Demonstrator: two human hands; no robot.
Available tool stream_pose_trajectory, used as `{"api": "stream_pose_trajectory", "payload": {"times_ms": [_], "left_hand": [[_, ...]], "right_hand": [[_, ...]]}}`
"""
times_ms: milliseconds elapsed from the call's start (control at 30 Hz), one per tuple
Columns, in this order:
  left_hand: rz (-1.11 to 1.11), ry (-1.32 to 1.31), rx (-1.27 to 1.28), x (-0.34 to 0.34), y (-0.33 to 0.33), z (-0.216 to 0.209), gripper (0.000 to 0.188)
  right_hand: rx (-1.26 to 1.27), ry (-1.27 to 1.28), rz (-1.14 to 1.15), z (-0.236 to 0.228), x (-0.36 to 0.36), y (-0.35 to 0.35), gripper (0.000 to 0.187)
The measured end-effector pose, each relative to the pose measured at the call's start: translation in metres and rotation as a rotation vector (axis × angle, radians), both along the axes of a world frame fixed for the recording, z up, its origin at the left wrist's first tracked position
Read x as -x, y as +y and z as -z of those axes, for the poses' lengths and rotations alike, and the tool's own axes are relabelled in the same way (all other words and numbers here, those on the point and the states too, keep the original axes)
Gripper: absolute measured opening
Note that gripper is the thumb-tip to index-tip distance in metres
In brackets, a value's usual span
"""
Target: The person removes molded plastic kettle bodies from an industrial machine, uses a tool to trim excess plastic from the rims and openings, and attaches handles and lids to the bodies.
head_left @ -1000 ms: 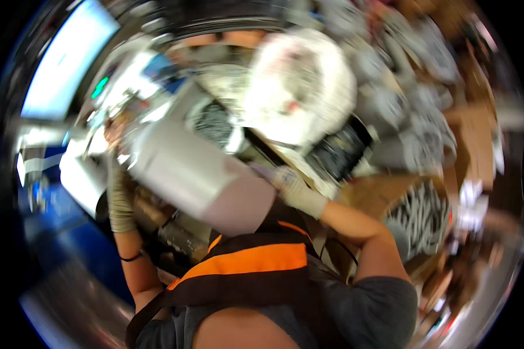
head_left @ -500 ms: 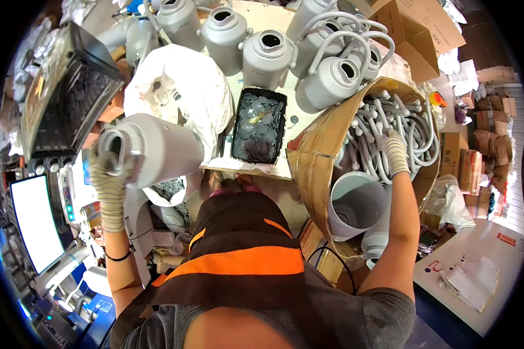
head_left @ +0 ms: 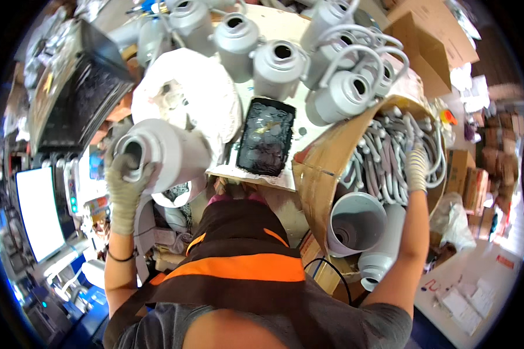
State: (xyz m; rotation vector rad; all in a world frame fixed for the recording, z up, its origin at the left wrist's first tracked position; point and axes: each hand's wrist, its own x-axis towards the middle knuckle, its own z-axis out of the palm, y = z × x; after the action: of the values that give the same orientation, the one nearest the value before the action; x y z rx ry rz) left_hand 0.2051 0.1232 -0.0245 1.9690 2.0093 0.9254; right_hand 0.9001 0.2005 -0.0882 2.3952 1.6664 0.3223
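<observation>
My gloved left hand [head_left: 124, 185] grips the neck of a white can-shaped vessel [head_left: 167, 152], held on its side at the left of the table. My gloved right hand [head_left: 416, 167] reaches into a round cardboard drum [head_left: 323, 168] full of white curved handles [head_left: 384, 157] and rests on them; whether it grips one I cannot tell. Several finished grey-white cans with handles [head_left: 343, 93] stand on the table ahead. A black tray [head_left: 266, 137] lies in the table's middle.
A white bag-like bundle [head_left: 186, 99] sits left of the tray. More white vessels [head_left: 358, 224] lie below the drum. A lit screen [head_left: 41, 212] and a dark machine [head_left: 70, 99] stand at the left. Cardboard boxes [head_left: 425, 41] fill the right side.
The view has swung from a blurred look at the left machine to the table. My right hand left the vessel and went into the drum of handles; my left hand still holds the vessel.
</observation>
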Motion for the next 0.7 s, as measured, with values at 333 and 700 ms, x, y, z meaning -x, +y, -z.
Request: {"api": "stream_pose_trajectory", "payload": {"times_ms": [333,700], "left_hand": [[0.510,0.190,-0.274,-0.040,0.031,-0.047,0.040],[0.179,-0.085,-0.296,0.084,0.010,-0.002,0.074]], "right_hand": [[-0.024,0.615,-1.037,-0.169,0.418,0.004,0.035],[-0.402,1.318,-1.266,-0.033,0.544,0.001,0.047]]}}
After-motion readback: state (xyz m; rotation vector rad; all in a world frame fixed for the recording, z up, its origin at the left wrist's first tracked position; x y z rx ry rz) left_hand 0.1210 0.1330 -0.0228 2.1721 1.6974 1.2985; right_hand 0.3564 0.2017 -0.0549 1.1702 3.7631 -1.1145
